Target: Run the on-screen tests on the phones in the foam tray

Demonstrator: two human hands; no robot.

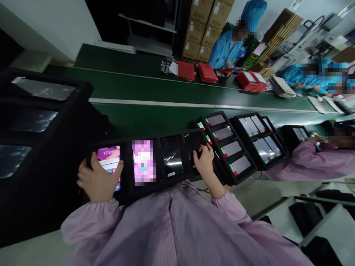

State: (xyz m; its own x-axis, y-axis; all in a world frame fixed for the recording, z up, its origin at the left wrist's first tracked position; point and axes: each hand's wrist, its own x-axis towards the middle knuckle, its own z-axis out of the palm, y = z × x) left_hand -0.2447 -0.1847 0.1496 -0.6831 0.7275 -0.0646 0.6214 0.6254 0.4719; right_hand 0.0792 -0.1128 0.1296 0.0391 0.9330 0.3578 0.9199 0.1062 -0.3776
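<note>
At the left end of a black tray (pixel 127 157), a lit phone (pixel 109 152) was spanned by the left hand (pixel 97 181), its fingers spread along one side and its thumb near the other; whether it was gripped could not be told. There, contact was best kept to the phone's edges, the glowing screen being left unpressed. A second lit phone (pixel 143 162) and a dark phone (pixel 171 157) were seated in the middle compartments, untouched. In the rightmost compartment, a second dark phone (pixel 190 142) was met by the right hand (pixel 204 160), fingers partly bent; no firm hold could be made out, and light, level pressure seemed called for. As for room, the left side was bounded by a bulky phone rack (pixel 84 90), the near edge by the wearer's pink gown (pixel 166 229), and the right by a filled tray (pixel 236 138) set close by. The widest room was judged to be offered above the green surface (pixel 144 118), beyond the far rim.
</note>
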